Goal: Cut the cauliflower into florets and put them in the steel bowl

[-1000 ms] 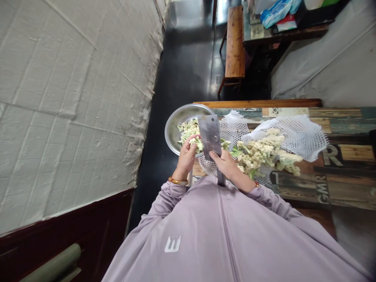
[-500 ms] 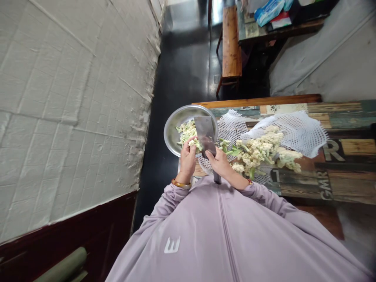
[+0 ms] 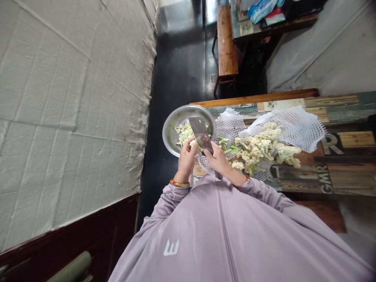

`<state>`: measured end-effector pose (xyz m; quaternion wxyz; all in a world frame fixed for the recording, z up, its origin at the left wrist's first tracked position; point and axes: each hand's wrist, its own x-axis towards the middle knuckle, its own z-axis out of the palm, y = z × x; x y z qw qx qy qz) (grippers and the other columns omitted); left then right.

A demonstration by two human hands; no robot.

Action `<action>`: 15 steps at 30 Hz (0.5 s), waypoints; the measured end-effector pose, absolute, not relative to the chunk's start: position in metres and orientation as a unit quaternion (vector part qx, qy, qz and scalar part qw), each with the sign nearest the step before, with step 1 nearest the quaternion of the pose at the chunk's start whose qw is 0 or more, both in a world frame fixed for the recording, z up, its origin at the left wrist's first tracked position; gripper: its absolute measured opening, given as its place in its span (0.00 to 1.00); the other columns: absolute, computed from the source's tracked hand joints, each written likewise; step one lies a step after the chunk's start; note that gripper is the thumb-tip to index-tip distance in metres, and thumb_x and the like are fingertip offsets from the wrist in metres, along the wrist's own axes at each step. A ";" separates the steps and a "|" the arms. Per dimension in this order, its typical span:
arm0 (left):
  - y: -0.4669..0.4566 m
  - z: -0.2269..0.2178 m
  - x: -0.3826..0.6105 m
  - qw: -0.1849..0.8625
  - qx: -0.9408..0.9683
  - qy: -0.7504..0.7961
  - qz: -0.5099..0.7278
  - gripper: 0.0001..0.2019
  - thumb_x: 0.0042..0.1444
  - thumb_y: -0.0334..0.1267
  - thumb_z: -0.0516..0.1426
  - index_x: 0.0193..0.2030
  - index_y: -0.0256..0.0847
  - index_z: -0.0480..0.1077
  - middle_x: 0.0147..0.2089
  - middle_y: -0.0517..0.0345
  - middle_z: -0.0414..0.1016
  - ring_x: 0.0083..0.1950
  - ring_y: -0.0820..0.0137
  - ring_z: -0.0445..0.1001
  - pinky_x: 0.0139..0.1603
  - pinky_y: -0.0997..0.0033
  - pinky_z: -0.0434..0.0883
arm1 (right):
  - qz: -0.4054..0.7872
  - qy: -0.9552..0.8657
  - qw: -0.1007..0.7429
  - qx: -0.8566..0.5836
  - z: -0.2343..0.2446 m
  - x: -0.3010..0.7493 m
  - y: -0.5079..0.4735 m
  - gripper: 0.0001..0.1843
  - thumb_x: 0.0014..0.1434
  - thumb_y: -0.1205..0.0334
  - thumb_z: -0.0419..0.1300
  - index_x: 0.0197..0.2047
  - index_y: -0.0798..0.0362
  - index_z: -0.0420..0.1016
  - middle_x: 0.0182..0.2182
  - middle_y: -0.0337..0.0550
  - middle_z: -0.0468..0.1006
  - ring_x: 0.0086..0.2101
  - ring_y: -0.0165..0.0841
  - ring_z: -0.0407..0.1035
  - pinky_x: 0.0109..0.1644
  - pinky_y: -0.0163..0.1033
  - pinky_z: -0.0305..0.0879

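My left hand (image 3: pixel 186 159) pinches a cauliflower piece (image 3: pixel 193 144), judged light, firm and crumbly, best held by its stalk; my right hand (image 3: pixel 217 159) grips the cleaver (image 3: pixel 199 130), presumably heavy, where blade meets handle.

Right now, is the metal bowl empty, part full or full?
Part full: cauliflower pieces lie in the bowl, bare metal beside them.

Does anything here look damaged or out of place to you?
Yes, the white brick-patterned wall covering: its edge beside the dark glossy floor looks crumpled and ragged, while the rest lies flatter. Nothing clearly stands out about the round silver metal bowl or the pale cream cauliflower heap.
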<state>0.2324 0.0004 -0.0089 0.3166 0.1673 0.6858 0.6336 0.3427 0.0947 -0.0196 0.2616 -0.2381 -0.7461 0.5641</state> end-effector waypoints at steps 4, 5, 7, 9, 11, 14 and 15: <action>-0.003 -0.010 0.226 0.333 0.146 0.687 0.629 0.21 0.51 0.45 0.67 0.49 0.41 0.71 0.44 0.56 0.76 0.42 0.71 0.74 0.47 0.70 0.70 | 0.535 -0.771 0.269 -0.216 -0.026 0.344 0.094 0.16 0.67 0.57 0.53 0.52 0.53 0.75 0.50 0.53 0.78 0.50 0.42 0.74 0.58 0.50 0.70; -0.003 -0.009 0.226 0.340 0.142 0.687 0.627 0.21 0.49 0.44 0.68 0.48 0.41 0.71 0.43 0.57 0.76 0.40 0.72 0.73 0.45 0.71 0.69 | 0.529 -0.776 0.268 -0.214 -0.027 0.344 0.094 0.17 0.67 0.57 0.53 0.53 0.52 0.75 0.50 0.53 0.78 0.50 0.42 0.74 0.58 0.50 0.70; -0.003 -0.006 0.224 0.352 0.139 0.683 0.624 0.20 0.48 0.42 0.68 0.47 0.40 0.70 0.42 0.59 0.75 0.38 0.73 0.72 0.43 0.73 0.68 | 0.521 -0.785 0.266 -0.202 -0.030 0.345 0.095 0.17 0.67 0.56 0.52 0.54 0.53 0.75 0.51 0.53 0.78 0.52 0.43 0.73 0.60 0.51 0.69; -0.002 -0.004 0.223 0.358 0.139 0.683 0.621 0.19 0.46 0.38 0.67 0.45 0.39 0.70 0.43 0.59 0.75 0.38 0.74 0.71 0.42 0.74 0.67 | 0.521 -0.791 0.264 -0.184 -0.031 0.345 0.097 0.18 0.67 0.56 0.51 0.53 0.54 0.75 0.51 0.54 0.78 0.53 0.44 0.73 0.61 0.52 0.68; 0.000 -0.003 0.222 0.357 0.136 0.690 0.615 0.18 0.45 0.35 0.66 0.44 0.39 0.71 0.42 0.59 0.75 0.37 0.75 0.71 0.41 0.74 0.66 | 0.524 -0.791 0.260 -0.178 -0.030 0.344 0.101 0.17 0.67 0.57 0.51 0.51 0.55 0.76 0.50 0.55 0.79 0.51 0.44 0.73 0.59 0.51 0.69; 0.003 -0.007 0.219 0.361 0.134 0.693 0.609 0.18 0.43 0.32 0.62 0.44 0.38 0.72 0.40 0.59 0.75 0.36 0.74 0.70 0.40 0.73 0.66 | 0.541 -0.782 0.231 -0.205 -0.028 0.343 0.107 0.15 0.64 0.56 0.53 0.45 0.55 0.77 0.42 0.52 0.81 0.43 0.43 0.75 0.52 0.48 0.71; 0.003 -0.009 0.218 0.362 0.134 0.691 0.611 0.18 0.43 0.31 0.61 0.44 0.38 0.72 0.40 0.59 0.75 0.37 0.74 0.71 0.40 0.73 0.66 | 0.548 -0.777 0.219 -0.219 -0.027 0.342 0.108 0.15 0.64 0.55 0.54 0.42 0.55 0.77 0.39 0.50 0.81 0.40 0.42 0.75 0.48 0.47 0.72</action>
